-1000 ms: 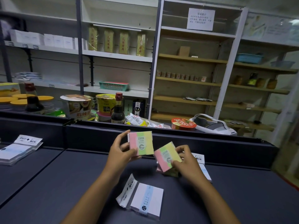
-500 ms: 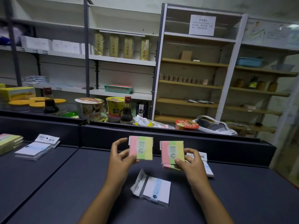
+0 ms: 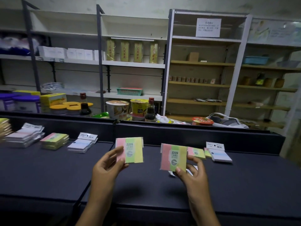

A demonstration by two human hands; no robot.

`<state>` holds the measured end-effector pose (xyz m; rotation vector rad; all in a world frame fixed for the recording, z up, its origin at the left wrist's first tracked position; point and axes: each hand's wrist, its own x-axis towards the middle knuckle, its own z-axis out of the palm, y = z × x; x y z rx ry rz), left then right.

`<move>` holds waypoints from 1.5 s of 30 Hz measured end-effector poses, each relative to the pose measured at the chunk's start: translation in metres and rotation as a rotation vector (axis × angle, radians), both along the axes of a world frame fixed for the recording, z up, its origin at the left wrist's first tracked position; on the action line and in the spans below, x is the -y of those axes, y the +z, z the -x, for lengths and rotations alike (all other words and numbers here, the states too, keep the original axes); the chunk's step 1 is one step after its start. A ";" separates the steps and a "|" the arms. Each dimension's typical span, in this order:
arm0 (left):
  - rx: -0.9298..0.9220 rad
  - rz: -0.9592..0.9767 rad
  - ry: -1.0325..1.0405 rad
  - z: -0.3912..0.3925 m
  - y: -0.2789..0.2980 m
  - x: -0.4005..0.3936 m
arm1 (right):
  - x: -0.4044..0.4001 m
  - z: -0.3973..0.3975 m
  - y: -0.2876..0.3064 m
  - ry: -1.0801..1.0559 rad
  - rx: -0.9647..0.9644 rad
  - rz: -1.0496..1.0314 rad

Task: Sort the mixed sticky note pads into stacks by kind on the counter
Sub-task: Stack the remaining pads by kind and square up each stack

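My left hand pinches a pink, green and yellow striped pad upright above the dark counter. My right hand grips a second striped pad of the same kind beside it. Behind the right hand lie more striped pads and a white and blue pad. At the left stand a stack of striped pads, a stack of white and blue pads and a pile of white and pink pads. A white pad is mostly hidden under my right hand.
A raised dark ledge runs along the back of the counter. Beyond it stand soy sauce bottles, noodle cups, yellow-lidded jars and shelves with goods. A seam splits the counter into two sections.
The view has swung left and back, bringing the sorted stacks at the left into sight. Both hands have kept their striped pads, now held further apart; the white and blue pad below is hidden.
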<state>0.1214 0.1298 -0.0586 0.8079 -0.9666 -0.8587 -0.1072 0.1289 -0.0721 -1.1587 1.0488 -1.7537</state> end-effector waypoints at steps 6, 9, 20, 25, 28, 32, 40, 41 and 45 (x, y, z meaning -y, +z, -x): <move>0.126 0.010 0.050 -0.071 0.003 -0.053 | -0.032 -0.070 0.010 0.058 -0.037 0.003; 0.117 -0.003 0.080 -0.104 0.001 -0.076 | -0.045 -0.103 0.009 0.080 -0.040 0.001; 0.104 -0.017 0.223 -0.196 0.005 -0.115 | -0.050 -0.202 0.014 0.207 -0.097 0.023; 0.118 -0.023 0.314 -0.224 0.003 -0.106 | -0.027 -0.237 0.021 0.272 -0.140 0.062; 0.129 -0.030 0.362 -0.238 0.004 -0.094 | -0.008 -0.254 0.023 0.324 -0.165 0.084; 0.148 -0.026 0.403 -0.253 0.009 -0.073 | 0.015 -0.271 0.023 0.351 -0.209 0.112; 0.147 0.000 0.406 -0.296 0.011 -0.036 | 0.059 -0.306 0.029 0.355 -0.246 0.143; 0.146 0.006 0.404 -0.305 0.011 -0.031 | 0.063 -0.313 0.030 0.361 -0.250 0.144; 0.138 0.030 0.372 -0.337 0.010 -0.003 | 0.078 -0.341 0.037 0.356 -0.263 0.146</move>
